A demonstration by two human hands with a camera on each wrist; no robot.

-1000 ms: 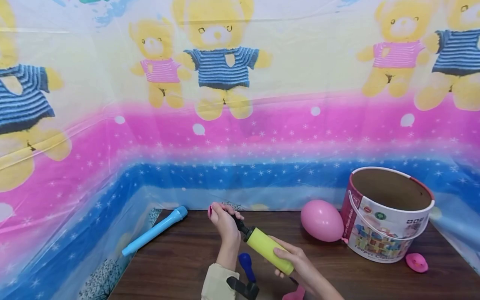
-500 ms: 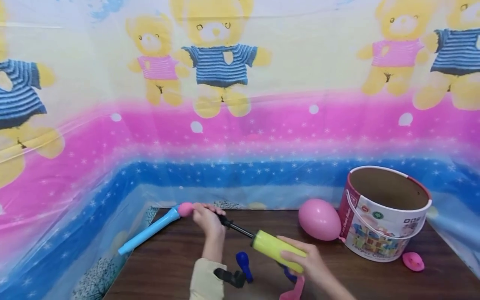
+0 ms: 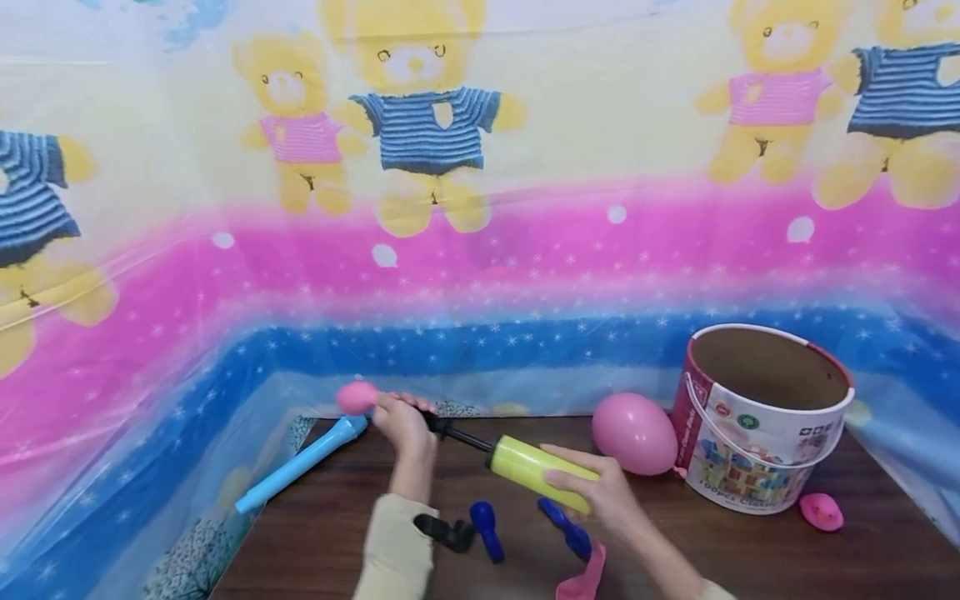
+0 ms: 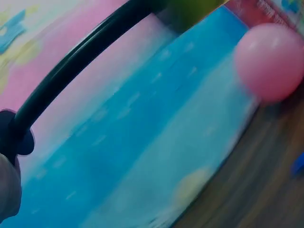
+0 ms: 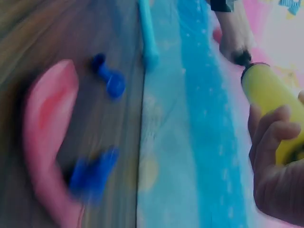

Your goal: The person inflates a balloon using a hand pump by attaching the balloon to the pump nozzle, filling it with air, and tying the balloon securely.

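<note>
A hand balloon pump (image 3: 536,473) with a yellow barrel and black rod hangs slanted above the table. My right hand (image 3: 603,492) grips its barrel; curled fingers (image 5: 268,133) show in the right wrist view. At its other end, my left hand (image 3: 405,429) holds the black end piece. A small, partly inflated pink balloon (image 3: 356,398) sticks out past the left hand, its neck hidden by the fingers. The black rod (image 4: 71,71) stands drawn out of the barrel in the left wrist view. Below the hands lie two limp blue balloons (image 3: 487,531) and a limp pink balloon (image 3: 583,577).
A large inflated pink balloon (image 3: 634,434) rests against a printed bucket (image 3: 750,450) at the right. Beside the bucket lies a small pink object (image 3: 821,512). A light-blue tube (image 3: 300,465) lies at the table's left edge. A bear-print curtain (image 3: 525,333) encloses the dark wooden table (image 3: 315,550).
My left hand has moved left and pulled the rod out of the yellow barrel. The small pink balloon now shows well beyond the left hand. The right hand still grips the barrel.
</note>
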